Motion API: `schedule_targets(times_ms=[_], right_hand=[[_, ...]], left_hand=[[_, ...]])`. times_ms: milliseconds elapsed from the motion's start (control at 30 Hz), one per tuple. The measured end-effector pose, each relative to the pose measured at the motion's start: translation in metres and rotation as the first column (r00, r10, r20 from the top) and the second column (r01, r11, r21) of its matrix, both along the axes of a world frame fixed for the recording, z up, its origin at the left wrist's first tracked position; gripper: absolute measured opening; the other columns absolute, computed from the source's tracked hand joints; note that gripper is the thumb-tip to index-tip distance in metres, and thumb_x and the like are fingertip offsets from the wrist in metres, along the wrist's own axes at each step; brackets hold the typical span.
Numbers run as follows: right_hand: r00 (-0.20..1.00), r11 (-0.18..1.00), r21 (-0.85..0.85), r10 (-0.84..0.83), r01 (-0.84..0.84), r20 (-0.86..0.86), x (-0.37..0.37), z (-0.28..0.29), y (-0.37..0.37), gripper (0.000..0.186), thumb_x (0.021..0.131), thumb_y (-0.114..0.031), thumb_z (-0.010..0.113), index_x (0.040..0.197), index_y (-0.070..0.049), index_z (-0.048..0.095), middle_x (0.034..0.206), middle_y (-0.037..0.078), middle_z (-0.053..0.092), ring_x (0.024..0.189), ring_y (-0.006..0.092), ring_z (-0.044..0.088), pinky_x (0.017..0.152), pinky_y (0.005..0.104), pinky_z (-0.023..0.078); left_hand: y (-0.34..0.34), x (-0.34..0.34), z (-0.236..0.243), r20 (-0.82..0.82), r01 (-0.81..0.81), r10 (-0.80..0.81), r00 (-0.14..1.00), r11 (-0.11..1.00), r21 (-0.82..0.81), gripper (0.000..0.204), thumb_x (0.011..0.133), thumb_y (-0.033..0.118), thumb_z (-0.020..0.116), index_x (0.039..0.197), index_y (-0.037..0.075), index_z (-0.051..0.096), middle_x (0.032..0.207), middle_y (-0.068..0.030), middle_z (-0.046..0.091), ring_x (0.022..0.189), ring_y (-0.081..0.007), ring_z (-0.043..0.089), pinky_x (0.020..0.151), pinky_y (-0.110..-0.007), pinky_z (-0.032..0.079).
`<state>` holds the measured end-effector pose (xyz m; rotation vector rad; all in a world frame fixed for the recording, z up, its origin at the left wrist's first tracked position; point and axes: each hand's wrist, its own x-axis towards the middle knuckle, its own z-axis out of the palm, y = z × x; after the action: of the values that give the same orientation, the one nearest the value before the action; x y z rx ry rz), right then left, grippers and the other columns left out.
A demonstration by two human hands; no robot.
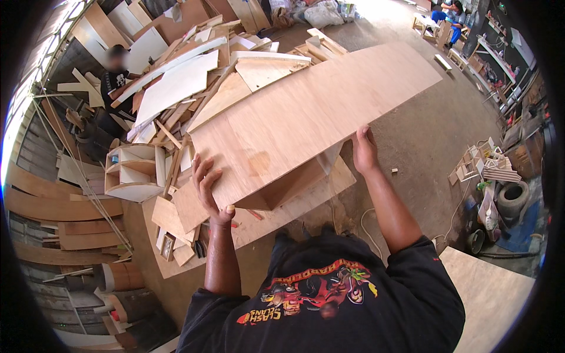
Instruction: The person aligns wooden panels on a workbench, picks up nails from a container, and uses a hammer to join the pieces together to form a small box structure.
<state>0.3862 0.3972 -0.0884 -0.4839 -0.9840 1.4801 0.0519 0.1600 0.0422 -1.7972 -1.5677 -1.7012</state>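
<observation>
Two bare hands on one long plywood box (306,97): left hand (209,185) grasps its left end, fingers spread on the top face and thumb at the near corner; right hand (365,152) touches the near long edge, fingertips up, though whether it clamps cannot be told. Box lies across the plywood surface (273,228), its far right end jutting past the surface's right edge; contact underneath is hidden. Wood offcuts (172,215) sit along the surface's left edge, dark-handled pliers (200,250) toward its near left corner, just beside them.
</observation>
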Motion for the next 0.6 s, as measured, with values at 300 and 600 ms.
schedule_targets(times_ms=[300, 600], right_hand=[[0.998, 0.999, -0.014, -0.049, 0.05, 0.041, -0.017, 0.046, -0.025, 0.052, 0.108, -0.036, 0.052, 0.146, 0.0, 0.044, 0.151, 0.007, 0.045, 0.14, 0.0178, 0.038, 0.12, 0.0383, 0.027], [0.974, 0.995, -0.014, -0.091, 0.096, 0.209, -0.027, 0.068, -0.037, 0.046, 0.108, -0.042, 0.052, 0.129, -0.001, 0.052, 0.125, 0.005, 0.055, 0.119, 0.0159, 0.049, 0.108, 0.0368, 0.038]], left_hand=[[0.0, -0.001, 0.003, -0.021, -0.002, 0.003, 1.0, 1.0, 0.026, 0.089, 0.085, 0.083, 0.05, 0.115, 0.0, 0.062, 0.134, -0.0261, 0.057, 0.146, -0.0475, 0.034, 0.117, -0.064, 0.026], [0.012, -0.021, 0.015, -0.003, 0.023, -0.023, 1.0, 0.999, 0.045, 0.095, 0.087, 0.085, 0.044, 0.113, -0.003, 0.064, 0.136, -0.0275, 0.057, 0.146, -0.0475, 0.036, 0.118, -0.063, 0.025]])
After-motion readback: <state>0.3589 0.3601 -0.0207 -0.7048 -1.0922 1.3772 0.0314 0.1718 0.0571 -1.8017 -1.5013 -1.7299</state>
